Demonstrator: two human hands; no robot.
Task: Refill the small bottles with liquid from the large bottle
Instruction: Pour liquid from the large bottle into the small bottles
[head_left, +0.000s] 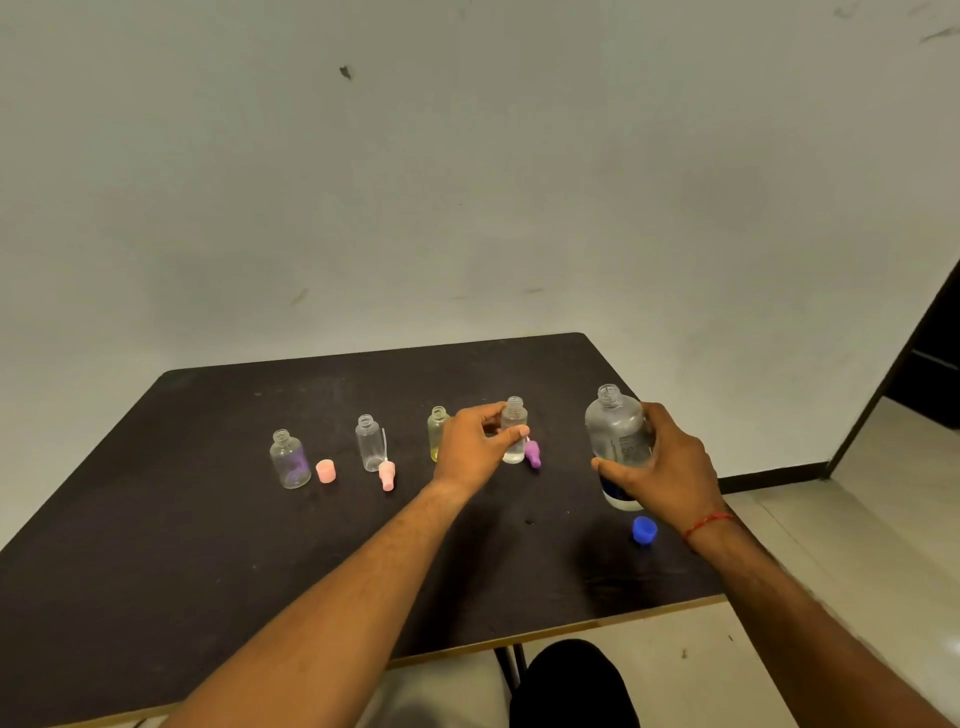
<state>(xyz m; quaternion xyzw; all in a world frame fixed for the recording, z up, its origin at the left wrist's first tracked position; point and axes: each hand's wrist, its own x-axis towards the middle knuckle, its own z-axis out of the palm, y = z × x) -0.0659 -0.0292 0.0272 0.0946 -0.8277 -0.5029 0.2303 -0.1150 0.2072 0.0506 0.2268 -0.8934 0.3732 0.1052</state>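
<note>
Several small uncapped bottles stand in a row on the dark table (208, 545). My left hand (470, 449) grips the rightmost small clear bottle (514, 415), which has a little liquid at its bottom. Just left of it, partly hidden by that hand, stands a yellowish bottle (437, 428). Further left are a clear bottle (370, 441) and a purple-tinted bottle (289, 460). My right hand (662, 465) wraps around the large upright open bottle (615, 431) at the table's right side. Its blue cap (644, 530) lies in front of it.
A pink cap (325, 471), a pink spray top (386, 474) with its tube and a purple spray top (532, 453) lie beside the small bottles. The table's front edge runs close to my dark knee (571, 686). A wall stands behind the table.
</note>
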